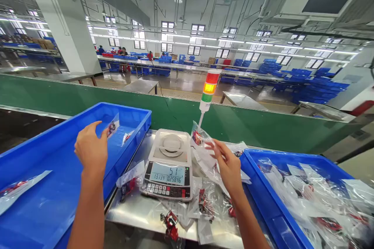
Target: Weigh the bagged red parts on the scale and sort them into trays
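My left hand (91,149) is raised over a blue plastic bin (125,112), its fingers apart. A small clear bag (113,125) with a red-and-dark item sits at my thumb tip, and I cannot tell whether it is gripped. My right hand (229,169) pinches a clear plastic bag (201,144) holding a red item, just right of a digital counting scale (168,173) reading 51. Several bagged red items (206,202) and one loose red piece (170,225) lie on the steel table (131,216). A second blue bin (280,159) is heaped with bags.
A red, amber and green stack light (209,87) stands behind the scale. Behind it runs a green conveyor side panel (117,101). Far beyond are long benches with stacked blue crates (318,89) and several seated people (121,51).
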### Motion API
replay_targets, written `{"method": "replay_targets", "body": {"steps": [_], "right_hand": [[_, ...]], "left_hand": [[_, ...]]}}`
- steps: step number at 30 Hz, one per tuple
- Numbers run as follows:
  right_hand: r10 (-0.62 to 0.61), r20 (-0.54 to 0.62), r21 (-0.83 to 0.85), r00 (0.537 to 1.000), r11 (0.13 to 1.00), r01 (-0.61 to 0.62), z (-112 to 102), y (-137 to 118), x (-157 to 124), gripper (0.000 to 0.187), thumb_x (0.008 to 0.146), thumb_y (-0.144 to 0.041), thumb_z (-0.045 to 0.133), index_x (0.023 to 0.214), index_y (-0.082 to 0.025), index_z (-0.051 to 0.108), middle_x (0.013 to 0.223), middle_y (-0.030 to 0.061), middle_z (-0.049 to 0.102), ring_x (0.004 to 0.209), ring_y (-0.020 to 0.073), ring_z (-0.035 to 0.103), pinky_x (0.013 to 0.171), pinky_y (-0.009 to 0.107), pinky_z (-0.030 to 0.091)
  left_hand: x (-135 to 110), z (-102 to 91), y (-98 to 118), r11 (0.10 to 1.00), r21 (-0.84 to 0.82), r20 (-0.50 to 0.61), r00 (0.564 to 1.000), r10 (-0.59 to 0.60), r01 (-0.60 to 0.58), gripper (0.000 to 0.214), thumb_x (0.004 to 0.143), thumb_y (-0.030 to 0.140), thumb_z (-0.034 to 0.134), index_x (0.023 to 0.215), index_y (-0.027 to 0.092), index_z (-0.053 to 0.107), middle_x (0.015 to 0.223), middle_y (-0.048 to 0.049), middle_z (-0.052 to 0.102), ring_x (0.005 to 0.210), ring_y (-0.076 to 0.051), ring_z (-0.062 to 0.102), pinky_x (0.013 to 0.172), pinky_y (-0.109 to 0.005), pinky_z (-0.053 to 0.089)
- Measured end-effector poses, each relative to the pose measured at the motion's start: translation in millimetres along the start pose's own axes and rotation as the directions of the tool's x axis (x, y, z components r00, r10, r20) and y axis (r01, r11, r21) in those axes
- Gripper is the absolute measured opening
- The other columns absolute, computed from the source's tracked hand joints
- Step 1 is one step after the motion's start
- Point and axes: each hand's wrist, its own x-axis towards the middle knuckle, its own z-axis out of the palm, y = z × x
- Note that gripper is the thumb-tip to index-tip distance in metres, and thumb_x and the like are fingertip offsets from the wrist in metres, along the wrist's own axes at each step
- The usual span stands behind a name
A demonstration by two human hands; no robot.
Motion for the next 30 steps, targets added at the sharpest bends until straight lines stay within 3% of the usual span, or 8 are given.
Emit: {"method": "replay_targets", "body": {"steps": [4,8,11,15,20,22,24,30], "right_hand": [[-0.232,0.259,-0.025,0.938,0.969,0.247,34.8,-1.0,45.6,0.038,0.095,-0.044,0.048,0.114,-0.023,0.073,0.121,0.0081,0.074,0.111,0.0243,0.067,0.099,0.041,0.051],[-0.269,0.438,-0.093,0.858,0.936,0.341,37.7,19.4,47.6,0.035,0.091,-0.039,0.051,0.115,-0.025,0.074,0.124,0.0061,0.073,0.122,0.0259,0.062,0.107,0.047,0.046],[-0.245,0.351,-0.187,0.904,0.927,0.324,15.6,34.3,23.9,0.036,0.094,-0.040,0.048,0.116,-0.024,0.073,0.125,0.0079,0.072,0.121,0.0273,0.062,0.108,0.049,0.046],[-0.104,0.233,-0.367,0.967,0.911,0.187,-23.9,51.9,-30.1,0.037,0.097,-0.045,0.046,0.113,-0.025,0.073,0.119,0.0097,0.073,0.116,0.0303,0.064,0.103,0.052,0.049],[0.039,0.393,-0.520,0.919,0.834,0.187,-55.9,102.6,-110.0,0.045,0.091,-0.047,0.063,0.132,-0.031,0.065,0.139,0.0077,0.063,0.131,0.0355,0.055,0.108,0.056,0.046],[0.062,0.427,-0.574,0.902,0.790,0.217,-58.0,126.0,-135.4,0.062,0.083,-0.043,0.073,0.142,-0.033,0.057,0.151,0.0066,0.053,0.139,0.0396,0.046,0.111,0.060,0.043],[0.065,0.390,-0.614,0.918,0.762,0.207,-53.5,141.9,-152.0,0.068,0.080,-0.039,0.074,0.145,-0.033,0.054,0.155,0.0066,0.048,0.142,0.0417,0.041,0.111,0.064,0.041],[0.068,0.193,-0.561,0.979,0.826,0.054,-34.2,136.7,-154.3,0.045,0.089,-0.029,0.045,0.129,-0.025,0.067,0.140,0.0090,0.063,0.130,0.0339,0.057,0.108,0.058,0.047]], "left_hand": [[-36.1,-13.9,-25.4,0.992,0.016,0.065,0.990,0.127,-0.128,0.039,0.093,0.042,0.050,0.118,0.017,0.068,0.123,-0.0151,0.069,0.122,-0.040,0.058,0.103,-0.058,0.047],[-94.8,-13.6,-30.3,0.978,-0.114,0.136,0.972,0.193,-0.178,0.043,0.097,0.051,0.041,0.107,0.021,0.070,0.114,-0.0117,0.073,0.109,-0.033,0.067,0.098,-0.049,0.051],[-134.0,-12.2,-26.1,0.961,-0.229,0.248,0.946,0.209,-0.152,0.039,0.097,0.052,0.045,0.104,0.023,0.072,0.109,-0.0078,0.076,0.103,-0.028,0.070,0.093,-0.043,0.055],[-168.2,-11.1,-13.9,0.926,-0.360,0.397,0.879,0.264,-0.115,0.031,0.098,0.045,0.049,0.103,0.025,0.073,0.107,-0.0044,0.077,0.099,-0.023,0.073,0.088,-0.037,0.059],[-193.9,-11.0,-0.9,0.898,-0.431,0.474,0.825,0.308,-0.088,0.025,0.098,0.039,0.052,0.103,0.026,0.074,0.104,-0.0030,0.078,0.097,-0.021,0.075,0.087,-0.032,0.061],[-201.0,-12.1,1.4,0.888,-0.452,0.482,0.815,0.322,-0.083,0.025,0.098,0.038,0.052,0.101,0.026,0.074,0.102,-0.0027,0.078,0.093,-0.021,0.075,0.086,-0.032,0.062],[-205.5,-13.5,2.8,0.884,-0.459,0.494,0.803,0.334,-0.085,0.024,0.099,0.037,0.052,0.100,0.026,0.074,0.100,-0.0024,0.078,0.091,-0.021,0.075,0.085,-0.033,0.062],[-205.5,-17.0,3.7,0.887,-0.454,0.522,0.781,0.343,-0.086,0.023,0.099,0.034,0.052,0.101,0.026,0.074,0.101,-0.0028,0.078,0.092,-0.021,0.075,0.083,-0.033,0.063]]}}
